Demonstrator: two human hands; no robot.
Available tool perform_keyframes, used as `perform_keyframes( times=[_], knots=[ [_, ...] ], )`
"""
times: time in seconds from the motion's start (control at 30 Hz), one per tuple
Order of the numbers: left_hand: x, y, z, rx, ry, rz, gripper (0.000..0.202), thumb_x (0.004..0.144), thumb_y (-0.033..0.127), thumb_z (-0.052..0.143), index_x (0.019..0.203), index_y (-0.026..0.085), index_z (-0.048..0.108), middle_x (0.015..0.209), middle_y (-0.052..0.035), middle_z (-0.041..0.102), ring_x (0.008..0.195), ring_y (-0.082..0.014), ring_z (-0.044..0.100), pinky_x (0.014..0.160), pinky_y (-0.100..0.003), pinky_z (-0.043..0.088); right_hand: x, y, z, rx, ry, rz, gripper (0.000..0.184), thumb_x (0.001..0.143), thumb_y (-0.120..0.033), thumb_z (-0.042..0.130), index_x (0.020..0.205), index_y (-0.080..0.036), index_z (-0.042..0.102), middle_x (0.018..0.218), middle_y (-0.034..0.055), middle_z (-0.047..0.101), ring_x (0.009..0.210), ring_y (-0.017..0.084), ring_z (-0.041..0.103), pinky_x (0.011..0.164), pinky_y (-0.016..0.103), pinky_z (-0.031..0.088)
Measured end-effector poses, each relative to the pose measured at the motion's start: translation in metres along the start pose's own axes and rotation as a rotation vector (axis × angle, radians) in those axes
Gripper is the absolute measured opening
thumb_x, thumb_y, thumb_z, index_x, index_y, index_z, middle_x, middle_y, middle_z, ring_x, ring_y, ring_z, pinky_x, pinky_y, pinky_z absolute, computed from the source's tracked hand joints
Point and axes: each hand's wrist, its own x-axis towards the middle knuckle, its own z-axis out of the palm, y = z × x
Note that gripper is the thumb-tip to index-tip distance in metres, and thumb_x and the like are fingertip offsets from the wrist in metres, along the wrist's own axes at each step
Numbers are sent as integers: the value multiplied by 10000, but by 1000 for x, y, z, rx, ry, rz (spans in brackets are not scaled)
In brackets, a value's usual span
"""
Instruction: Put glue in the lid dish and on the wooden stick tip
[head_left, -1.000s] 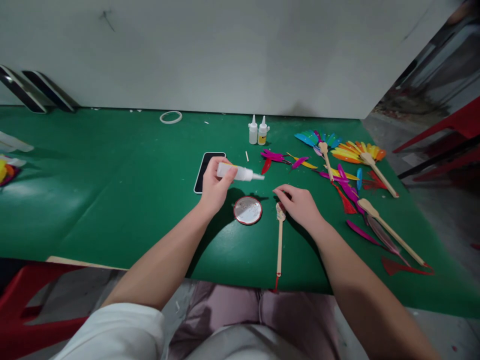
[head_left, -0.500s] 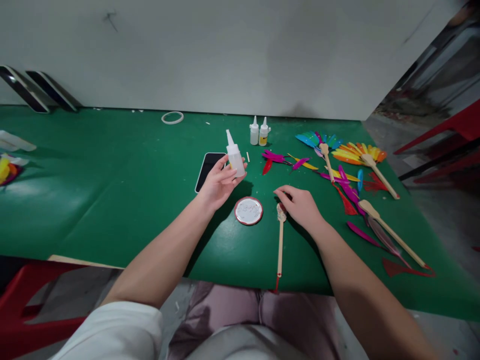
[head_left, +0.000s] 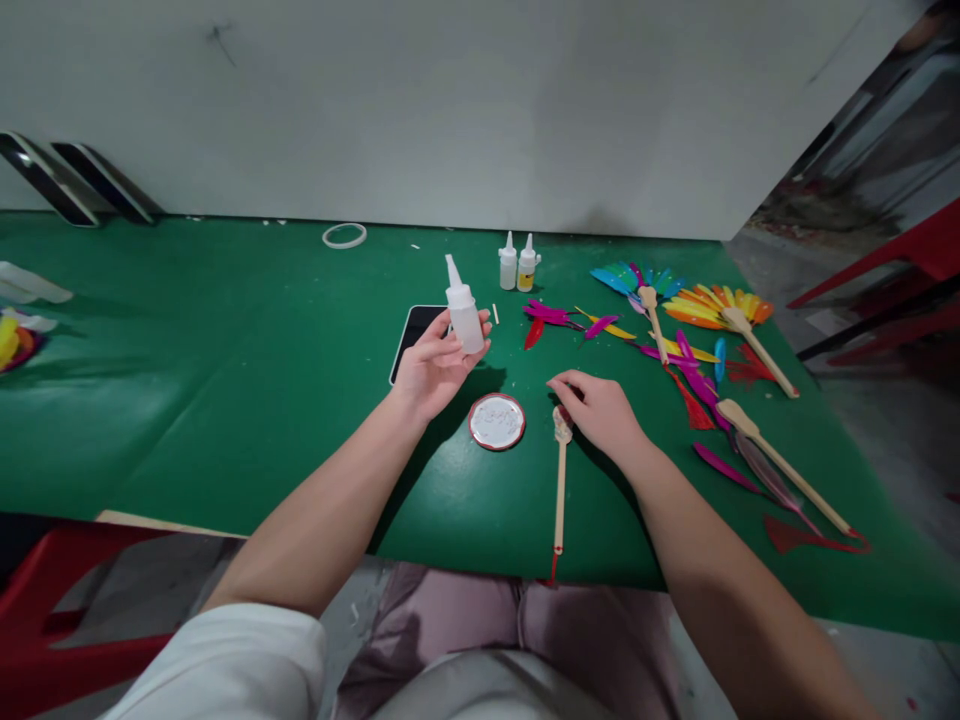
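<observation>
My left hand (head_left: 435, 368) holds a translucent white glue bottle (head_left: 465, 322) upright, its long nozzle tilted slightly left, above the table. Curled with the fingertips together, my right hand (head_left: 600, 405) rests on the table at the head of a wooden fan handle (head_left: 561, 480). Whether anything small is between those fingers is hidden. The handle's head looks smeared with something reddish and whitish, and a red cord hangs from its lower end. Between my hands lies a round white lid (head_left: 497, 422) with a red rim.
Two small glue bottles (head_left: 517, 268) stand at the back. A phone (head_left: 409, 340) lies partly behind my left hand. To the right are loose feathers (head_left: 547, 314), a blue feather fan (head_left: 622, 280), a yellow-orange one (head_left: 712, 305) and another wooden handle (head_left: 787, 470). A white ring (head_left: 345, 236) lies near the wall.
The glue bottle in my left hand has shifted slightly left and turned a little, so its yellow label no longer shows. My right hand and the fan handle have stayed in place.
</observation>
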Motion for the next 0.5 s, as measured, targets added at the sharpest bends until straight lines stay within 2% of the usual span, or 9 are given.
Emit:
perform_keyframes(
  times=[0.13, 0.5],
  knots=[
    [0, 1, -2, 5, -14, -12, 408, 655, 58, 533, 1044, 166, 588, 1097, -67, 666, 986, -157, 641, 888, -280, 514, 0, 0, 0, 3, 2, -4, 265, 879, -371, 460, 874, -232, 685, 699, 16, 697, 626, 172, 608, 584, 265, 394],
    [-1, 3, -6, -84, -43, -29, 358, 693, 139, 496, 1032, 156, 610, 1102, -103, 665, 898, -154, 648, 754, -243, 537, -1, 0, -1, 2, -6, 8, 254, 878, -360, 467, 874, -228, 684, 700, 19, 695, 629, 174, 609, 595, 271, 394]
  ],
)
